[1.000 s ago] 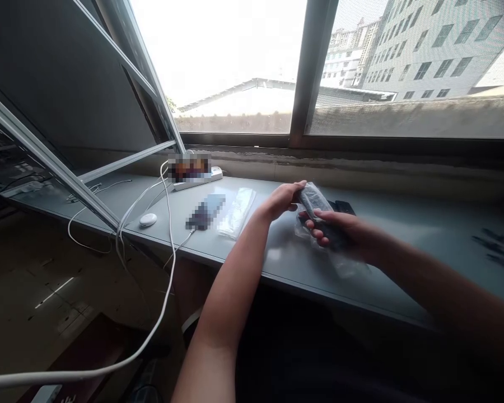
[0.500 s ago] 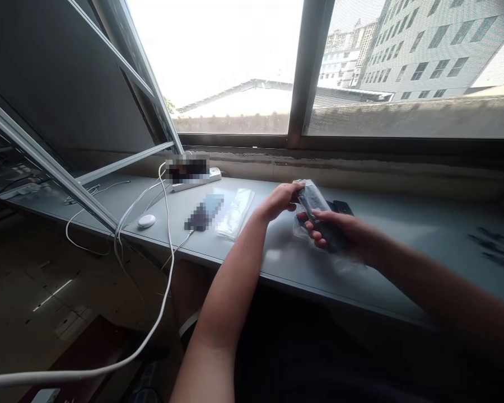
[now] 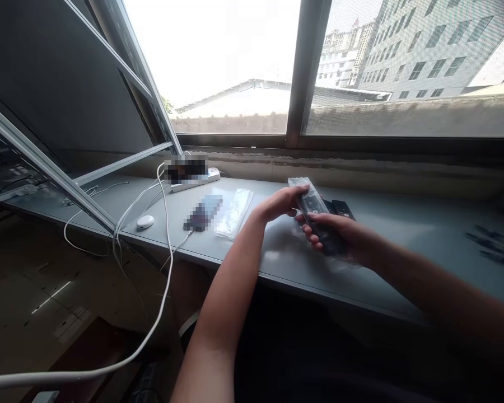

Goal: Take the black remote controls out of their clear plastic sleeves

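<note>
A dark remote control point(image 3: 328, 237) in a clear plastic bag point(image 3: 299, 182) is held tilted above the desk. My right hand point(image 3: 340, 226) is closed around its near part, thumb on top and fingers curled underneath. My left hand point(image 3: 282, 202) pinches the far end of the bagged remote, with its thumb on top. Loose plastic hangs below and beside the remote. Behind my right hand, more dark remotes point(image 3: 343, 209) lie on the desk, partly hidden.
Flat clear plastic bags point(image 3: 234, 214) and a blurred phone with a cable point(image 3: 202, 212) lie to the left. A white round device point(image 3: 145, 222), a power strip point(image 3: 197, 180) and a metal frame point(image 3: 124, 154) are farther left. Dark items point(image 3: 495, 246) sit far right.
The far end of the bag has shifted slightly left and looks straighter, with more of the remote showing through it. My left thumb now lies farther over the top; my right hand keeps its grip.
</note>
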{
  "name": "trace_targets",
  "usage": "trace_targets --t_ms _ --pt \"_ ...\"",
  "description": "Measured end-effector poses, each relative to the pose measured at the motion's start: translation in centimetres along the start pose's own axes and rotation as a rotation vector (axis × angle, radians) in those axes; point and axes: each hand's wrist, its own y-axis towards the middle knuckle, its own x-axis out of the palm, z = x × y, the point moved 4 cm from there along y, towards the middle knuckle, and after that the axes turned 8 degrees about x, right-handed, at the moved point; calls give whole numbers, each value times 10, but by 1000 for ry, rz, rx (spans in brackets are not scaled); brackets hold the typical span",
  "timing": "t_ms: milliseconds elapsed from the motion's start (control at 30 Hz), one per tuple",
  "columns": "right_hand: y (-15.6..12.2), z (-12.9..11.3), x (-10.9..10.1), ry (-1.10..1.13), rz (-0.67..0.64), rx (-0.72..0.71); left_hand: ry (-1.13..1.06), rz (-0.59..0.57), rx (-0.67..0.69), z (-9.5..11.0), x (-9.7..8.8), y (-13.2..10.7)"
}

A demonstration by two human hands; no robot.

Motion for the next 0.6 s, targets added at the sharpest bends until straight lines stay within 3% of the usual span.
trace_targets --t_ms 200,600 --pt "0 -1 0 -2 -12 -5 -49 -54 45 8 5 -4" --pt "1 1 -3 -33 -41 -1 -78 18 138 11 3 -2"
